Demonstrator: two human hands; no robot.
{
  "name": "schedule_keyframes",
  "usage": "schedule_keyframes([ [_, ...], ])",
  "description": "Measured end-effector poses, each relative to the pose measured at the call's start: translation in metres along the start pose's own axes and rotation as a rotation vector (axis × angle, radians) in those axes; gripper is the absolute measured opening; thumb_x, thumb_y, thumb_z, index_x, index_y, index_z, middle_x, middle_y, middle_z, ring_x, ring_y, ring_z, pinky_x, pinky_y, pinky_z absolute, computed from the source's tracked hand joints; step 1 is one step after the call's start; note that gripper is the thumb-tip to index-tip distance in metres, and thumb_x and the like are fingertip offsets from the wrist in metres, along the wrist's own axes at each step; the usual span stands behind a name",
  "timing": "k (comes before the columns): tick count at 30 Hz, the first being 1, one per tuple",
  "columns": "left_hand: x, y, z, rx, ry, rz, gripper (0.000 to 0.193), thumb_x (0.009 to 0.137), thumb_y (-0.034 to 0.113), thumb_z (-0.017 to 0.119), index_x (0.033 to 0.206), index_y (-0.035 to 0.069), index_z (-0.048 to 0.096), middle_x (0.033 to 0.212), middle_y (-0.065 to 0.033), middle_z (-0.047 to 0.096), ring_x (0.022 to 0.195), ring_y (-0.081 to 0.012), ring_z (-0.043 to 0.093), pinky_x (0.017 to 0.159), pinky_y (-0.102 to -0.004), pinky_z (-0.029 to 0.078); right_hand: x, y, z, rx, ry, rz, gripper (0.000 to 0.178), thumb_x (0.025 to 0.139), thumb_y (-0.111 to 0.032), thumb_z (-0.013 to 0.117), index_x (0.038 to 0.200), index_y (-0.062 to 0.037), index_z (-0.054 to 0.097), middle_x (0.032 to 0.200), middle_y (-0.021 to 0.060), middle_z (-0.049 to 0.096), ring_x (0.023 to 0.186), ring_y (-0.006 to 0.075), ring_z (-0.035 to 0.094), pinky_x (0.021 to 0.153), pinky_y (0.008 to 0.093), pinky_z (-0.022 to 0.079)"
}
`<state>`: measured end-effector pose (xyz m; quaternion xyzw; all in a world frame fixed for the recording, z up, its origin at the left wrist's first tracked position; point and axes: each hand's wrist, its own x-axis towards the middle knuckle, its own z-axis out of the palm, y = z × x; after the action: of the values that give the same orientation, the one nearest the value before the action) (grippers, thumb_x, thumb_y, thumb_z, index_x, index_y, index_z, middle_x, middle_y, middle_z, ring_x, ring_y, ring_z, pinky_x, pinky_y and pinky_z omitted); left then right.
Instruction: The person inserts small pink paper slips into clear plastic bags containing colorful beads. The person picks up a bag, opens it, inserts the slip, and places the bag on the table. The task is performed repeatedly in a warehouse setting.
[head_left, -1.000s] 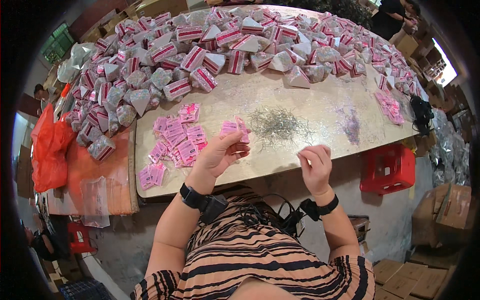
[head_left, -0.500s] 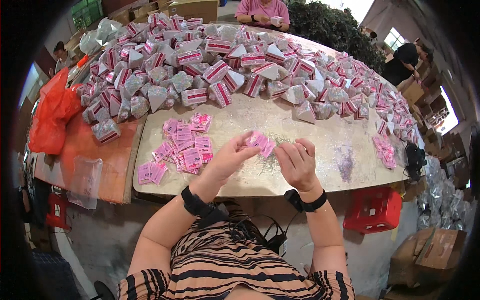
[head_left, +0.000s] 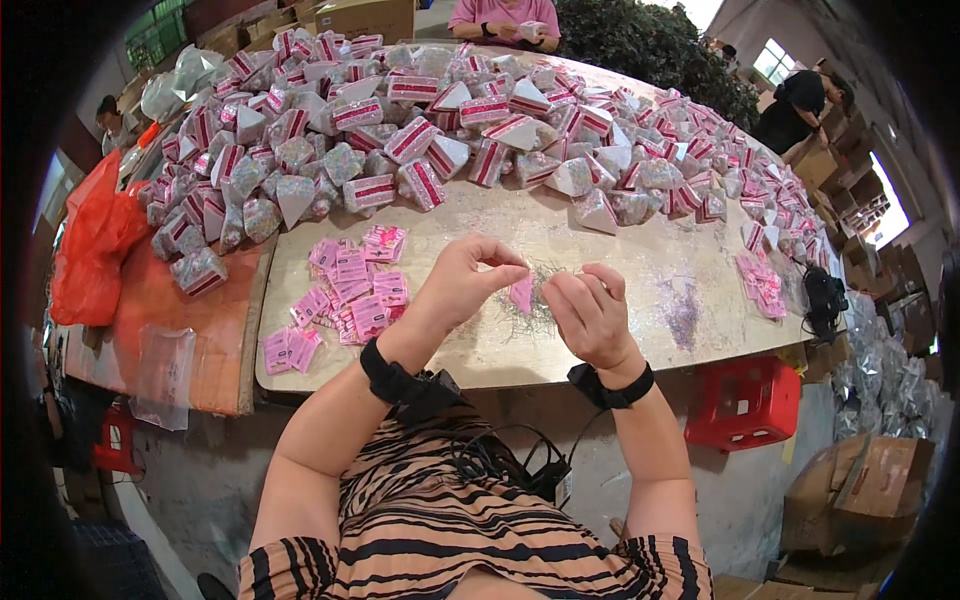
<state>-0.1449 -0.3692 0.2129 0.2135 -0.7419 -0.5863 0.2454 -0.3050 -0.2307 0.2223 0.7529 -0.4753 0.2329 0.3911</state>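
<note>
Above the table my left hand [head_left: 465,285] is closed, thumb and forefinger pinched together. A small pink printed card [head_left: 522,293] hangs at those fingertips, turned so that only a narrow part shows. My right hand [head_left: 592,318] is closed beside it, fingertips pressed together; whatever thin thing they may hold is too small to make out. Beneath and between the hands lies a loose bunch of thin, wire-like ties [head_left: 538,318]. A pile of similar pink cards [head_left: 350,290] sits left of my left hand.
A large heap of bagged, glittery cake-slice-shaped pieces [head_left: 410,140] covers the table's far side. More pink cards [head_left: 762,287] lie at the right, near a black object [head_left: 825,302]. An orange-red bag [head_left: 92,245] rests at left; a red stool [head_left: 742,403] stands below. Another person [head_left: 505,22] sits opposite.
The pink card has turned from nearly face-on to a narrow view, and my left fingers have come together above it. The right hand stays close by. The whole view has shifted slightly.
</note>
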Motion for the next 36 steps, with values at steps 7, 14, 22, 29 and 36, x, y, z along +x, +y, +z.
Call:
schedule_keyframes([
  [7,-0.002,0.015,0.005,-0.181,0.024,-0.075,0.015,0.085,0.013,0.069,0.092,0.000,0.068,0.085,-0.0014,0.066,0.079,-0.0065,0.057,0.072,-0.0225,0.045,-0.004,0.000,0.003,0.009,0.035,0.016,0.019,0.076,-0.010,0.062,0.093,-0.0032,0.065,0.096,0.0058,0.058,0.082,0.0186,0.057,0.090,0.0364,0.042],
  [14,-0.003,0.012,0.009,-0.326,0.056,-0.061,0.011,0.085,0.010,0.068,0.090,-0.001,0.069,0.083,-0.0026,0.066,0.078,-0.0069,0.058,0.071,-0.0215,0.044,0.000,-0.005,0.009,0.334,0.167,0.331,0.020,0.073,-0.007,0.071,0.092,-0.0044,0.065,0.094,0.0080,0.060,0.080,0.0218,0.058,0.085,0.0362,0.043],
  [22,-0.010,0.011,0.032,-0.515,0.169,-0.059,0.008,0.085,0.007,0.068,0.087,0.000,0.069,0.083,-0.0026,0.067,0.078,-0.0077,0.059,0.072,-0.0223,0.045,-0.008,-0.035,0.026,1.267,0.381,1.096,0.011,0.081,0.004,0.068,0.092,0.0018,0.064,0.099,0.0076,0.062,0.083,0.0120,0.060,0.074,0.0239,0.049],
  [29,-0.020,0.018,0.021,0.247,0.151,0.251,0.008,0.080,0.007,0.071,0.082,0.002,0.065,0.083,-0.0055,0.062,0.080,-0.0179,0.058,0.074,-0.0310,0.044,-0.006,-0.038,0.017,1.792,0.318,1.393,0.007,0.093,-0.007,0.057,0.094,0.0001,0.057,0.077,0.0090,0.064,0.061,0.0166,0.064,0.054,0.0280,0.053],
  [36,-0.032,0.055,-0.004,0.807,-0.075,0.612,0.015,0.072,0.007,0.070,0.086,0.007,0.064,0.096,-0.0090,0.057,0.095,-0.0308,0.053,0.083,-0.0414,0.041,-0.008,-0.037,0.012,1.977,0.097,1.442,0.008,0.093,-0.007,0.058,0.092,-0.0007,0.055,0.081,0.0116,0.065,0.068,0.0189,0.067,0.059,0.0292,0.055],
])
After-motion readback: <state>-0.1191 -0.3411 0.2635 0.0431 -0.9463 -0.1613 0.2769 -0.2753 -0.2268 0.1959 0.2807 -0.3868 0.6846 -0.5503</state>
